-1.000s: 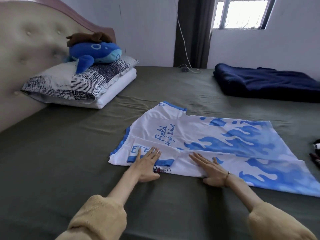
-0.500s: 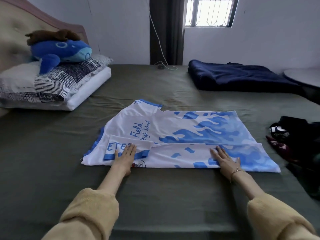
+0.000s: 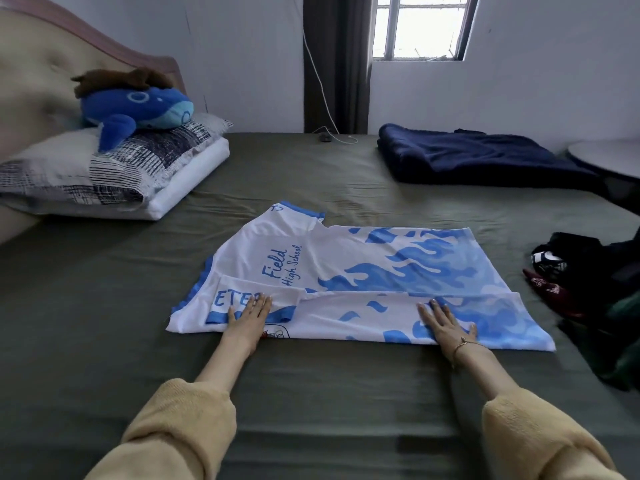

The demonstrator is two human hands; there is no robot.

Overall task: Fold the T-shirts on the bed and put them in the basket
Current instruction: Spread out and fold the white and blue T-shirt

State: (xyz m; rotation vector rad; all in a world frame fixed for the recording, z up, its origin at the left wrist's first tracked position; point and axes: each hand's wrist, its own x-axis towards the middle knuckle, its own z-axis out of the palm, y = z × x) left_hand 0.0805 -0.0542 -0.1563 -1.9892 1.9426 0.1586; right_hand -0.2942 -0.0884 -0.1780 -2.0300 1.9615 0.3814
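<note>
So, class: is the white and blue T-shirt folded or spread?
Partly folded: the T-shirt's near edge is turned over, the rest lies flat.

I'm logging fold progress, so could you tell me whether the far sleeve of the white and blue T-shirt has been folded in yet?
No, the far sleeve of the T-shirt lies spread out flat.

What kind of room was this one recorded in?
Most likely a home bedroom: a bed with a padded headboard, stacked pillows with a blue plush whale on top, and a folded navy blanket.

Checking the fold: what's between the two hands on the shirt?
Head view: only the folded-over shirt strip lies between left hand and right hand; nothing else.
</note>
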